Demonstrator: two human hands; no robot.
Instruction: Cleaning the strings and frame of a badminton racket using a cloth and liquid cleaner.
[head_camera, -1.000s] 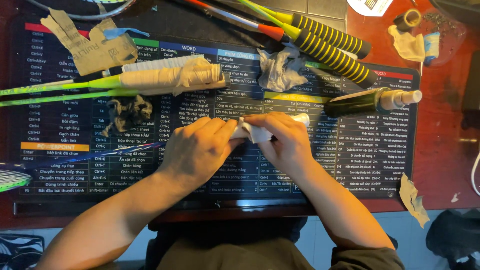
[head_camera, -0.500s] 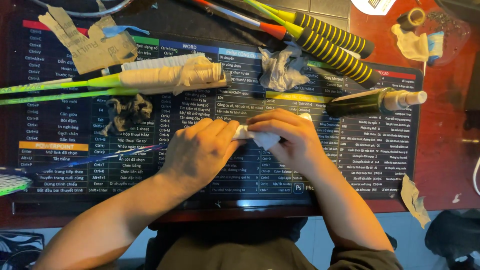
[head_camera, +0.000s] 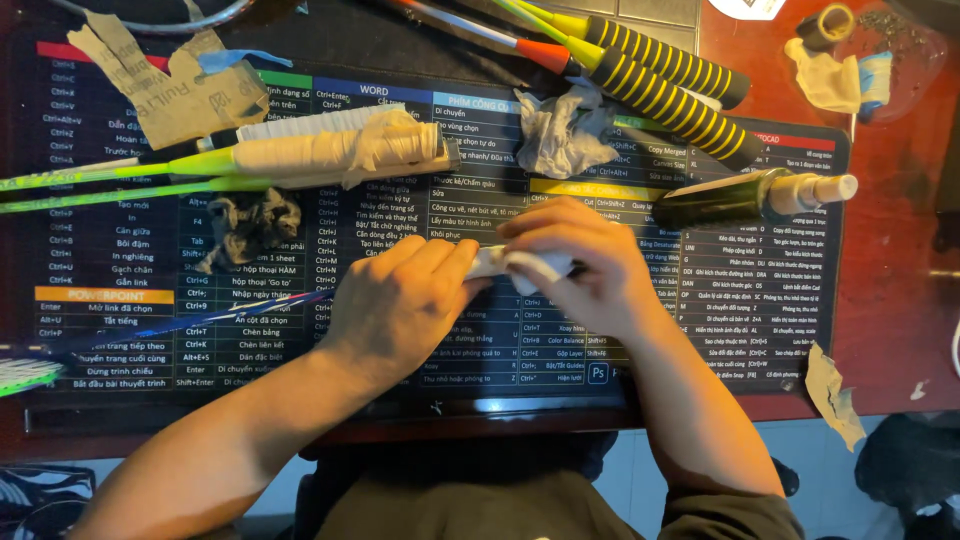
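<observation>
white wrap (head_camera: 525, 264) mostly hidden by hands, racket shafts (head_camera: 100, 185) cropped left

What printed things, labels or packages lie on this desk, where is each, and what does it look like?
Desk mat: under both hands, wide, black, with coloured header bars and rows of small white print.
Cardboard scrap: upper left, torn, brown, with faint print.
Spray bottle: right of centre, lying on its side, dark green, with a white nozzle.

Racket handles (head_camera: 330, 150) and spray bottle (head_camera: 750, 195) crowd the mat's (head_camera: 130, 330) far half.
</observation>
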